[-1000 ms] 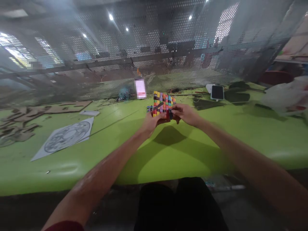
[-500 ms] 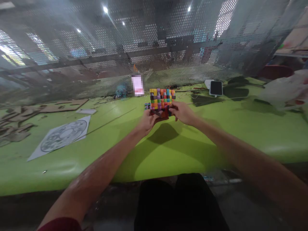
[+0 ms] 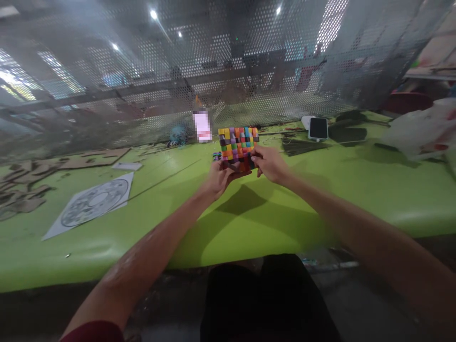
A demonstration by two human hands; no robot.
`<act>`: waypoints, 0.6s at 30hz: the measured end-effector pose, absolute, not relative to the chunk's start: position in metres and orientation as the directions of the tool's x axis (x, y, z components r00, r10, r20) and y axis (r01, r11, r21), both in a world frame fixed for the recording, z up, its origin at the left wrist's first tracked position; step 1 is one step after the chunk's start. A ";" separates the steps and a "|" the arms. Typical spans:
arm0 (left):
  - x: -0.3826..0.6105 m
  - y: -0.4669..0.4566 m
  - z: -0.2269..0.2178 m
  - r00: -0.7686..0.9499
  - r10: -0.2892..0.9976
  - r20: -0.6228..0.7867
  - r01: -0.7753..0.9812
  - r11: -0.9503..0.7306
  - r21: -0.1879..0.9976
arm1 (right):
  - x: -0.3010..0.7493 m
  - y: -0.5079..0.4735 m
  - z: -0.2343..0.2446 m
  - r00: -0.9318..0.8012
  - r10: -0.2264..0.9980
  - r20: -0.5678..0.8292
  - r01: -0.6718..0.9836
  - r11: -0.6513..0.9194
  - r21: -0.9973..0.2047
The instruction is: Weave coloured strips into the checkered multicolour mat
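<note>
I hold a small woven mat of many-coloured squares (image 3: 238, 142) upright above the green table (image 3: 270, 209). My left hand (image 3: 219, 178) grips its lower left corner from below, fingers curled. My right hand (image 3: 270, 164) pinches its lower right edge. A dark strip runs across the mat's bottom between my thumbs. A shadow of the mat and hands lies on the table just in front of them.
A printed sheet with a round pattern (image 3: 93, 204) lies at left, with cardboard cut-outs (image 3: 24, 190) beyond it. A phone (image 3: 318, 128) and dark strips (image 3: 302, 146) rest at back right. A white plastic bag (image 3: 420, 130) sits far right. Perforated mesh (image 3: 228, 71) walls the back.
The mat has turned from a tilt to nearly square-on and risen slightly in the view. Both hands kept their grip at its lower edge.
</note>
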State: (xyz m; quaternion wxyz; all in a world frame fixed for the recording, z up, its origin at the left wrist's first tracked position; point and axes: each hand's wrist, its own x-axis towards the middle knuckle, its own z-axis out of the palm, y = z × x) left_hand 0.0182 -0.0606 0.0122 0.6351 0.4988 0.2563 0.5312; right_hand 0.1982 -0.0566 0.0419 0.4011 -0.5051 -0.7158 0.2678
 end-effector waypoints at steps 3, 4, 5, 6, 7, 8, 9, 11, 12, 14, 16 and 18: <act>0.018 -0.060 0.014 0.312 0.926 0.210 -0.386 -0.078 0.919 | 0.199 -0.058 0.041 -0.229 0.887 0.400 0.655 0.444 -0.611; 0.018 -0.060 0.014 0.311 0.926 0.213 -0.381 -0.084 0.921 | 0.199 -0.058 0.041 -0.240 0.873 0.424 0.687 0.462 -0.561; 0.019 -0.060 0.015 0.309 0.927 0.213 -0.375 -0.087 0.923 | 0.199 -0.059 0.041 -0.246 0.864 0.439 0.708 0.470 -0.527; 0.019 -0.061 0.015 0.307 0.928 0.212 -0.368 -0.089 0.926 | 0.198 -0.059 0.041 -0.249 0.859 0.448 0.718 0.474 -0.510; 0.019 -0.061 0.016 0.304 0.929 0.210 -0.359 -0.092 0.929 | 0.198 -0.059 0.041 -0.252 0.856 0.451 0.719 0.478 -0.505; 0.019 -0.061 0.016 0.300 0.931 0.209 -0.351 -0.096 0.932 | 0.198 -0.059 0.041 -0.256 0.854 0.454 0.713 0.484 -0.507; 0.019 -0.062 0.017 0.296 0.932 0.209 -0.343 -0.100 0.934 | 0.197 -0.059 0.041 -0.261 0.850 0.458 0.705 0.492 -0.511; 0.020 -0.062 0.017 0.289 0.933 0.214 -0.338 -0.110 0.935 | 0.197 -0.059 0.040 -0.270 0.840 0.471 0.691 0.509 -0.513; 0.020 -0.063 0.017 0.285 0.933 0.218 -0.342 -0.113 0.933 | 0.196 -0.059 0.039 -0.268 0.840 0.472 0.685 0.511 -0.520; 0.021 -0.063 0.016 0.270 0.936 0.225 -0.367 -0.116 0.923 | 0.196 -0.058 0.038 -0.246 0.854 0.459 0.671 0.491 -0.556; 0.022 -0.062 0.015 0.241 0.945 0.221 -0.402 -0.110 0.909 | 0.196 -0.058 0.038 -0.223 0.871 0.438 0.666 0.464 -0.584; 0.022 -0.062 0.013 0.224 0.953 0.205 -0.423 -0.094 0.901 | 0.196 -0.058 0.039 -0.235 0.865 0.444 0.692 0.470 -0.549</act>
